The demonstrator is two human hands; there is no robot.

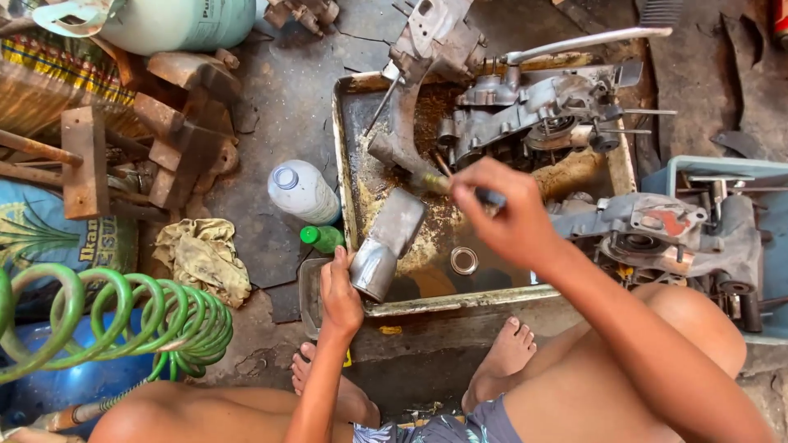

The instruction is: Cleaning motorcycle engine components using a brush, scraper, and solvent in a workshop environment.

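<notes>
I squat over a dirty metal tray [349, 164] holding oily liquid. My left hand [338, 291] grips the lower end of a grey metal part [386, 244], a tube-like casting that leans over the tray's near left corner. My right hand [502, 215] is closed on a paintbrush [427, 179], whose bristles touch the upper end of that part. A small metal ring [464, 260] lies in the tray near the front. Engine casings [525, 111] rest in the far half of the tray.
A white plastic bottle [302, 190] and a green-capped bottle [322, 238] stand left of the tray. A dirty rag [202, 258], a coiled green air hose [139, 324] and rusty scrap [176, 139] lie further left. Another engine case [657, 234] sits right. My bare feet [505, 353] are below.
</notes>
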